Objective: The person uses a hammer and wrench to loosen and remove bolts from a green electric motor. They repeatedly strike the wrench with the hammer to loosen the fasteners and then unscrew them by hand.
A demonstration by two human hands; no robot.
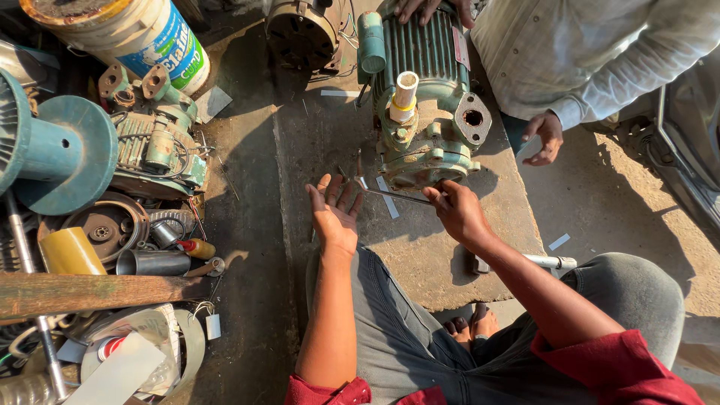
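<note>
A green electric pump motor (429,90) lies on a grey stone slab (420,247), a short white pipe stub (405,94) standing on top of it. My right hand (457,212) grips a thin metal spanner (386,192) whose jaw end points left, just below the pump's front housing. My left hand (336,212) is held palm up with fingers spread, empty, close to the spanner's tip. Another person in a light shirt crouches at the far right, one hand (545,138) hanging near the pump, the other on the motor's top.
A heap of parts fills the left: a green pump body (154,146), a teal spool (64,154), a yellow can (70,252), a metal cup (154,262), a white bucket (131,34), a wooden beam (90,292). A second motor (301,34) sits behind.
</note>
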